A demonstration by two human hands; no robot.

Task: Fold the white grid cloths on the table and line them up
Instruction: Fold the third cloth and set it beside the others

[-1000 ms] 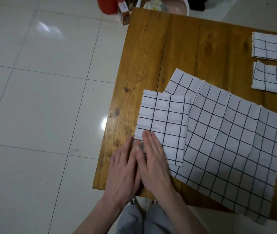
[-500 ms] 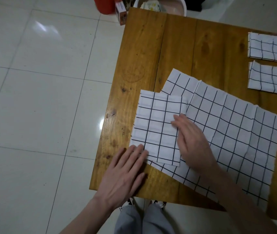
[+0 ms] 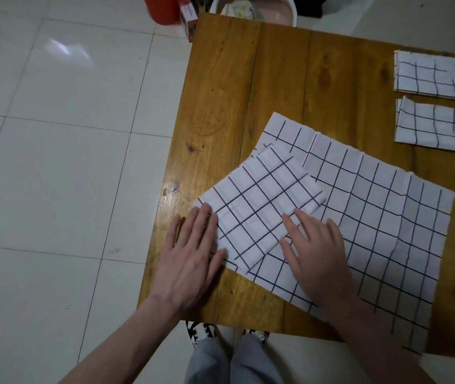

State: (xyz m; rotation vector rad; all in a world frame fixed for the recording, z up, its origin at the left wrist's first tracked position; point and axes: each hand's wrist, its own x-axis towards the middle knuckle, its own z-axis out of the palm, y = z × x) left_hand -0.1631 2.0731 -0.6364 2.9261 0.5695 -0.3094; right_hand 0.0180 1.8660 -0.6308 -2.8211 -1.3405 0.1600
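A folded white grid cloth (image 3: 259, 206) lies skewed near the table's front left, partly on top of a large unfolded grid cloth (image 3: 381, 231). My left hand (image 3: 190, 256) lies flat with its fingertips on the folded cloth's left corner. My right hand (image 3: 315, 248) presses flat on the folded cloth's near right edge and the big cloth beneath. Two more folded grid cloths sit at the far right, one (image 3: 429, 76) behind the other (image 3: 432, 128).
The wooden table (image 3: 276, 79) has bare boards across its far half. Its left edge drops to a white tiled floor (image 3: 54, 162). Beyond the far edge stand a red container (image 3: 162, 9), a small box (image 3: 189, 19) and a pale basin (image 3: 254, 6).
The folded cloth has turned clockwise on the big cloth. My right hand came back toward the near edge of it; my left hand stayed at its left corner.
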